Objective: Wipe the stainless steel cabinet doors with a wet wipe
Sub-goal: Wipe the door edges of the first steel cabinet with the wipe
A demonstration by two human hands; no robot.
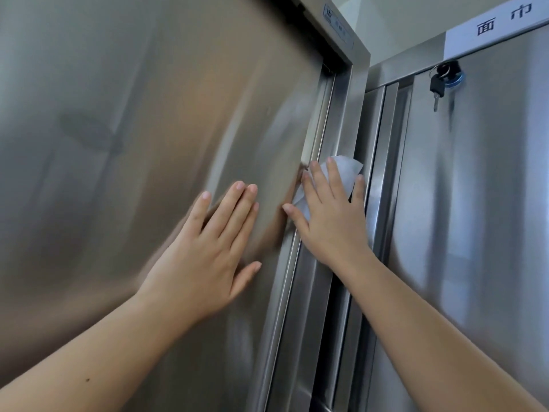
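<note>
1. Along the right edge of the left cabinet door (133,129), the right hand (329,218) presses the wet wipe (346,171) onto the steel frame post (344,114), fingers spread wide.
2. The left hand (205,248) lies flat on that door near the same edge, fingers straight and close together, thumb apart.
3. Broad steel runs left and upward from it.
4. The right cabinet door (475,203) stands just beside the post; a key (436,87) hangs near its top edge, under a white label (499,22).

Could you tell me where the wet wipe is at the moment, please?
In the head view, right of centre, the wet wipe lies under the right hand, pressed against the steel frame just right of the left door.
</note>
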